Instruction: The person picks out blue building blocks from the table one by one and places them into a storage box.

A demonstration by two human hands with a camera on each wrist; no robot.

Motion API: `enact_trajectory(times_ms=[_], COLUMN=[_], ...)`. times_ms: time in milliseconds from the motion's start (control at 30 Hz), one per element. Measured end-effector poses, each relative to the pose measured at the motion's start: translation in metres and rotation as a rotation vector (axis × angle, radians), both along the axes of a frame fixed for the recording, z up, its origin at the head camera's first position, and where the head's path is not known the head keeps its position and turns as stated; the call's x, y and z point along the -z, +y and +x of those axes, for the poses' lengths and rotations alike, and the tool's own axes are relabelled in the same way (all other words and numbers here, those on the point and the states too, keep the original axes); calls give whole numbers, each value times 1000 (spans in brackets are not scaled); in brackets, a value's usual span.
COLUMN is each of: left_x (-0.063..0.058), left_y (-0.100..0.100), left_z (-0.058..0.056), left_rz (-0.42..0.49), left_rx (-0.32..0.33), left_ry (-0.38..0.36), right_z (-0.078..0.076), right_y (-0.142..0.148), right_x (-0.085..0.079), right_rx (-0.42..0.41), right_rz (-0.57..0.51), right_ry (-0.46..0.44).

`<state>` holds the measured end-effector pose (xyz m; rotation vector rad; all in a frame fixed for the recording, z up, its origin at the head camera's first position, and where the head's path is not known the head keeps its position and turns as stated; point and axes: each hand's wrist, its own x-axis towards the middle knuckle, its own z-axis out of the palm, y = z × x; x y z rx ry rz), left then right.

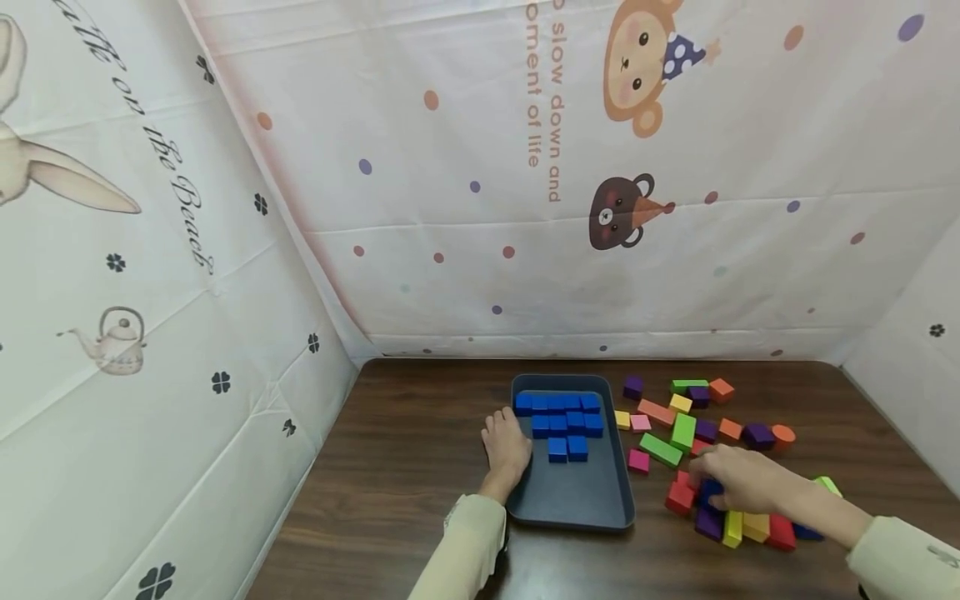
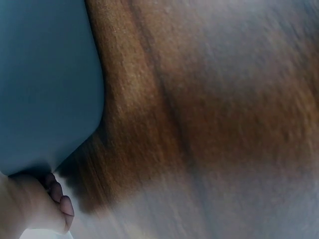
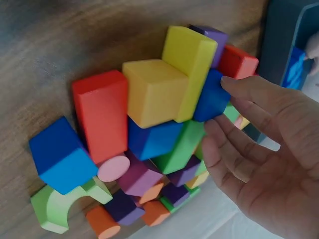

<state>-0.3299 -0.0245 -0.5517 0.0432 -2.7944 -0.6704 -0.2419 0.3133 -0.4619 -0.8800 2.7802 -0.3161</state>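
Note:
My left hand [image 1: 507, 448] grips the left rim of a dark grey tray [image 1: 573, 502], fingers curled at its edge. In the left wrist view only part of that hand [image 2: 40, 209] shows, by a corner of the tray [image 2: 45, 89]. Several blue blocks [image 1: 557, 450] sit in rows toward the tray's far end. To the right of the tray, my right hand [image 1: 746, 479] pinches a blue block [image 3: 213, 97] between thumb and fingertips, within a pile. Against that block stands a yellow block [image 3: 187, 69], with a red block [image 3: 238, 62] close by.
Loose coloured blocks spread right of the tray, including a green block [image 1: 661, 451], an orange cylinder [image 1: 783, 437] and a light green arch [image 3: 55, 209]. They lie on a dark wooden table [image 1: 405, 467]. Printed white cloth [image 1: 420, 283] hangs behind and along the sides.

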Motion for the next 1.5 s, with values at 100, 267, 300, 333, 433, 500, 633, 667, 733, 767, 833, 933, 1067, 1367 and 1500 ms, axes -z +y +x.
enact_trajectory(times_ms=[100, 267, 300, 333, 433, 500, 633, 667, 733, 767, 833, 933, 1067, 1367, 1500], left_x=[0, -2, -2, -3, -4, -5, -5, -5, -6, -6, -6, -6, -6, -7, -7], left_y=[-1, -1, -1, -1, -1, -1, -3, -3, -4, -4, -4, -3, -3, -3, 0], left_z=[1, 1, 1, 1, 1, 0, 0, 0, 1, 1, 0, -1, -1, 0, 0], left_rz=[-2, 0, -1, -3, -7, -13, -18, -22, -20, -18, -20, -13, -9, -8, -17], left_rx=[-6, -5, -5, -5, -6, -8, -16, -19, -20, -20, -20, -21, -22, -10, -16], left_ry=[6, -3, -7, -7, -13, -17, -25, -24, -22, -22, -17, -23, -35, -34, -39], right_z=[-4, -12, -14, -15, -18, -20, -24, -26, -28, -30, -33, -39, -47, -56, -59], right_y=[-1, -6, -8, -10, -18, -25, -41, -46, -56, -60, -69, -82, -98, -121, -128], right_x=[-6, -14, -16, -17, -20, -22, -24, -24, -25, -26, -28, -31, -31, -21, -13], right_rx=[-12, -42, -44, -51, -68, -76, -76, -78, -72, -76, -70, -68, -96, -133, -125], right_rz=[-37, -101, -103, -105, -113, -131, -179, -187, -199, -205, -212, -219, -206, -183, -154], right_ry=[-3, 6, 15, 21, 61, 88, 133, 152, 168, 177, 179, 176, 203, 126, 144])
